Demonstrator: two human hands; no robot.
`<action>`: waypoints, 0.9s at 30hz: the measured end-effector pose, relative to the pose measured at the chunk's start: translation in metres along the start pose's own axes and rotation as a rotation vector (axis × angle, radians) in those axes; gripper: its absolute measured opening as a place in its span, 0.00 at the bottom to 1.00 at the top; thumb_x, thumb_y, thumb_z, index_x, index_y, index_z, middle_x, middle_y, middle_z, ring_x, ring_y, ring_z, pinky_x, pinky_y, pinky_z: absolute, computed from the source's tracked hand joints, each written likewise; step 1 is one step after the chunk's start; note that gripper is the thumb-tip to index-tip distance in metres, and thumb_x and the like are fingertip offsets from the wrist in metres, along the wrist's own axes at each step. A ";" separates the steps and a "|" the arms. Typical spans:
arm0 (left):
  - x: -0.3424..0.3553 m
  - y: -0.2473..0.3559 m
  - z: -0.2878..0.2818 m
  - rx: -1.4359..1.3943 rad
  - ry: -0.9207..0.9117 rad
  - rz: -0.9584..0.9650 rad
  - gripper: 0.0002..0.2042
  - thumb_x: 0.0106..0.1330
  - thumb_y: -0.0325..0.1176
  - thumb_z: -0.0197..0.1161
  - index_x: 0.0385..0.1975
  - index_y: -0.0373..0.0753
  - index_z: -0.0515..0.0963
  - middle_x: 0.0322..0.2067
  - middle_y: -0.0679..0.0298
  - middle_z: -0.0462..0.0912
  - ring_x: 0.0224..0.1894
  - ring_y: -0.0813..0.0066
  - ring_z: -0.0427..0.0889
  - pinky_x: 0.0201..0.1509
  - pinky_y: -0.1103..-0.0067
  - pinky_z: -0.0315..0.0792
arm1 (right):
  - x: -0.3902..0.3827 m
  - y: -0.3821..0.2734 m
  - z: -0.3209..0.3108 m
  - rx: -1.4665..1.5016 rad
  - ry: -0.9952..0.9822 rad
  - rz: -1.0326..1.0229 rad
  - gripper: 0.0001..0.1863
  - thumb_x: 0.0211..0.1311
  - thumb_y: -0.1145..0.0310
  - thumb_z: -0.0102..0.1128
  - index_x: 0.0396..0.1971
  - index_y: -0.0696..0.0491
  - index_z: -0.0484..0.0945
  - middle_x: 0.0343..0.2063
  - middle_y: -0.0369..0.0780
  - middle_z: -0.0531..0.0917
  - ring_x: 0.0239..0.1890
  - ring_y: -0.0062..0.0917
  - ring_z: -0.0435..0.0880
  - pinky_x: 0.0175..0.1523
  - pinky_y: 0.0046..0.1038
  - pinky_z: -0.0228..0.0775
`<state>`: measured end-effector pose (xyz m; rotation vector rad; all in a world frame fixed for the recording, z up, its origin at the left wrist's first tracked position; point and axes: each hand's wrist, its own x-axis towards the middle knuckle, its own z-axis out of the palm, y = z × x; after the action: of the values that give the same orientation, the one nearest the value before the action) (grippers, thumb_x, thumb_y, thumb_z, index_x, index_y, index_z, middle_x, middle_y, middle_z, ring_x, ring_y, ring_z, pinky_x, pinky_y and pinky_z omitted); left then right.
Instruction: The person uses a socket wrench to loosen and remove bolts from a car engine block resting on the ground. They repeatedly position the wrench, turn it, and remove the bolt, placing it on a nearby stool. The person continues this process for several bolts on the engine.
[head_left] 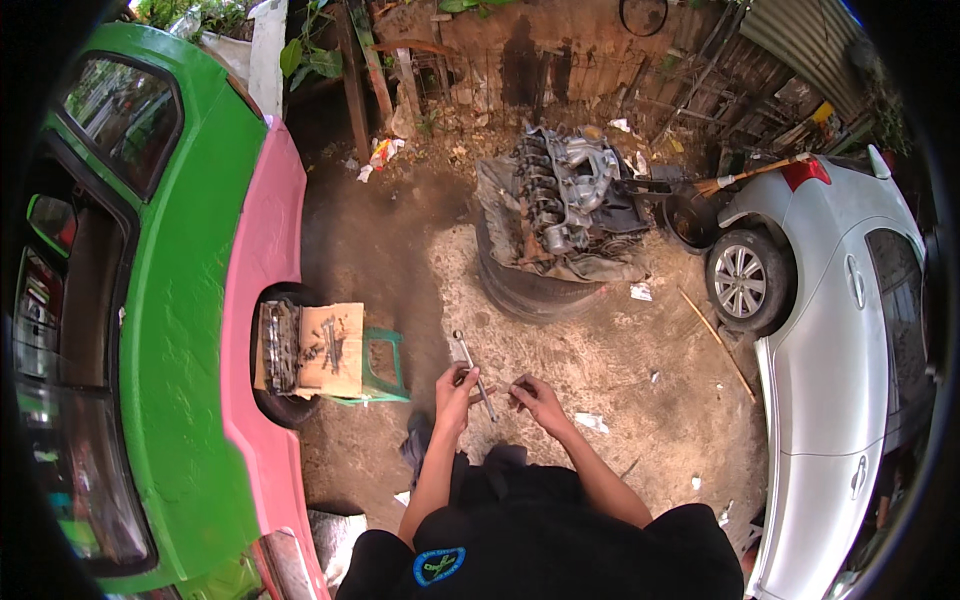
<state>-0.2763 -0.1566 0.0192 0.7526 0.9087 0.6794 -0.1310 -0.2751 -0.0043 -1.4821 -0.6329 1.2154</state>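
My left hand [458, 390] grips a long metal wrench [475, 373], held at a tilt in front of my body. Just to its right, my right hand [530, 398] has its fingers curled together, apart from the wrench; whether it holds a small item I cannot make out. Ahead of me a greasy engine [565, 190] rests on dark cloth on top of a stacked tire [520, 295]. To the left, a metal engine part [282, 348] and several tools [330, 340] lie on cardboard [342, 375] over a green plastic stool [383, 359].
A green and pink car [180, 300] flanks me on the left, a silver car [820, 370] on the right. A wooden stick [717, 340] lies beside the silver car. A dark round pan [688, 220] sits by the engine. A rough wall [480, 50] with scattered litter borders the back.
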 end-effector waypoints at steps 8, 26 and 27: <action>0.011 -0.019 0.078 0.491 -0.007 0.271 0.06 0.61 0.28 0.67 0.32 0.32 0.79 0.26 0.66 0.81 0.30 0.82 0.77 0.34 0.82 0.72 | 0.016 -0.011 -0.051 -0.247 -0.251 -0.138 0.19 0.69 0.56 0.55 0.43 0.58 0.76 0.27 0.39 0.82 0.32 0.21 0.80 0.40 0.28 0.72; 0.145 -0.054 0.227 0.249 -0.081 0.088 0.12 0.73 0.37 0.50 0.47 0.38 0.76 0.31 0.65 0.79 0.33 0.79 0.77 0.37 0.81 0.70 | 0.172 -0.024 -0.296 -0.553 0.048 -0.046 0.21 0.72 0.54 0.45 0.41 0.56 0.81 0.18 0.41 0.75 0.21 0.27 0.73 0.31 0.32 0.65; 0.144 -0.057 0.229 0.252 -0.041 0.074 0.12 0.73 0.36 0.50 0.47 0.39 0.77 0.31 0.66 0.79 0.33 0.79 0.77 0.36 0.81 0.70 | 0.181 -0.028 -0.307 -0.619 0.042 -0.041 0.21 0.72 0.54 0.46 0.41 0.57 0.81 0.19 0.42 0.77 0.22 0.30 0.75 0.32 0.34 0.66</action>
<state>-0.0004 -0.1393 0.0038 1.0251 0.9432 0.6185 0.2175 -0.2289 -0.0685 -1.9819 -1.0692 0.9949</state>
